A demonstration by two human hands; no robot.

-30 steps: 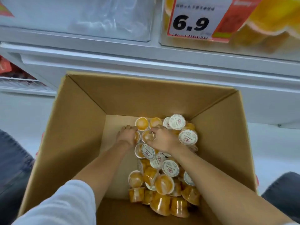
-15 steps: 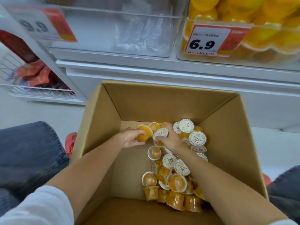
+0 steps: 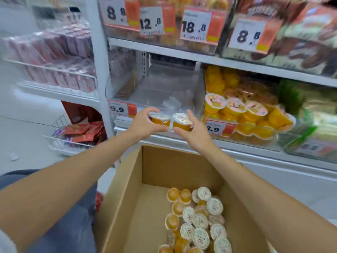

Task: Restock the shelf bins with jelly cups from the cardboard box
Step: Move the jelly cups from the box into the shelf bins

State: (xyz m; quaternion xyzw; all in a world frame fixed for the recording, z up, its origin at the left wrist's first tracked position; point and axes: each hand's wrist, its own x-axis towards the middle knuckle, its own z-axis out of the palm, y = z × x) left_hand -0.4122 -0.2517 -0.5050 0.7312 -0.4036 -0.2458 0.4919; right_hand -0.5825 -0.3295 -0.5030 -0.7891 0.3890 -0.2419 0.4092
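Left hand (image 3: 144,125): closed round one orange jelly cup (image 3: 160,121), raised at the front edge of the clear shelf bin (image 3: 164,88) marked 9.9. Right hand (image 3: 193,130): holding a second jelly cup (image 3: 182,121), lid up, just beside the first. Cardboard box (image 3: 127,198): open, below both arms; remaining jelly cups (image 3: 198,220) heaped toward its right wall. Neighbouring bin (image 3: 255,132), right: stocked with orange cups.

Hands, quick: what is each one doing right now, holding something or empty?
Left hand: closed on a jelly cup.
Right hand: closed on another jelly cup, white lid up.
Both are raised in front of the clear shelf bin.
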